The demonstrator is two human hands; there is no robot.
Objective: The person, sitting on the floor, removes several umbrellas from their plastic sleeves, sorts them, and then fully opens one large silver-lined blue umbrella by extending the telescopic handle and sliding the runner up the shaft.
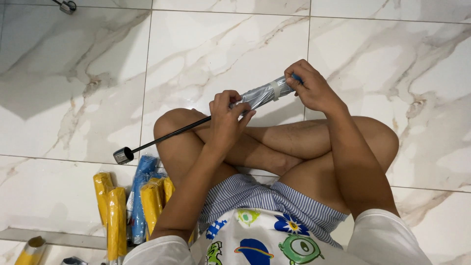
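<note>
Person sits cross-legged on a white marble-patterned tile floor [73,108], seen from above.

Far left, at the lower edge: a yellow roll [30,249] partly cut off by the frame. Just right of it, beside the person's left knee, a cluster of long narrow wrapped packages lies on the floor: yellow packages [117,221] on the outside, one blue package [141,196] between them, more yellow ones against the thigh. Wrappers look glossy; any label is too small to read.

Above the cluster, the metal end cap [123,155] of a thin dark rod [167,135] hangs over the floor. The rod rises to the right, crosses the left knee and enters a folded umbrella canopy wrapped in silvery-grey sheeting [260,95].

Left hand [226,120]: grip closed around the lower end of the silvery bundle where the rod goes in, fingers curled over the top, thumb beneath.

A pale band [276,89] circles the bundle near its upper end.

Right hand [311,88]: grip pinching the upper tip of the bundle, fingertips pressed together on it; a small blue bit shows at the fingers.

The bundle is held in the air above the crossed legs, tilted, higher at the right.

Clothing: striped blue-and-white shorts [255,196], white shirt with cartoon prints [265,240].
</note>
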